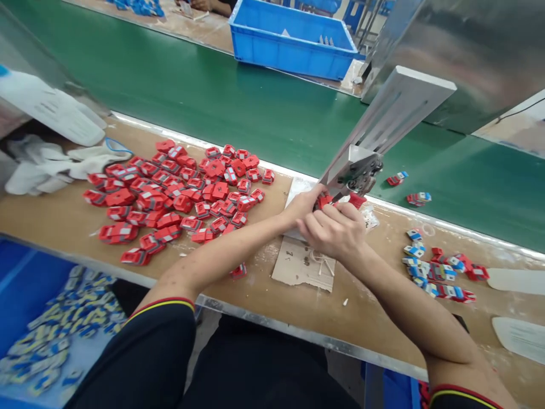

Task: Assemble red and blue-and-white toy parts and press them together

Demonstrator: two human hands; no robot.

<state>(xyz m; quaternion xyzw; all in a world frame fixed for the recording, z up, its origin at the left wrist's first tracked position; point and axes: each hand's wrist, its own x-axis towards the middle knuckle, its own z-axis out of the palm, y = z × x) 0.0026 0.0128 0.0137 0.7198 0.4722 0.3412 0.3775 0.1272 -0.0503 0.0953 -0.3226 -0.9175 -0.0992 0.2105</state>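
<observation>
Both arms reach forward and meet in the middle. The left hand (303,208) is curled, fingers pinched. The right hand (334,230) lies just beside it, fingers bent, back up.

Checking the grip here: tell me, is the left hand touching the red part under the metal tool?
Touching. The head view shows the left hand with its fingertips closed against the red part, right below the metal tool; no gap shows between them.
</observation>
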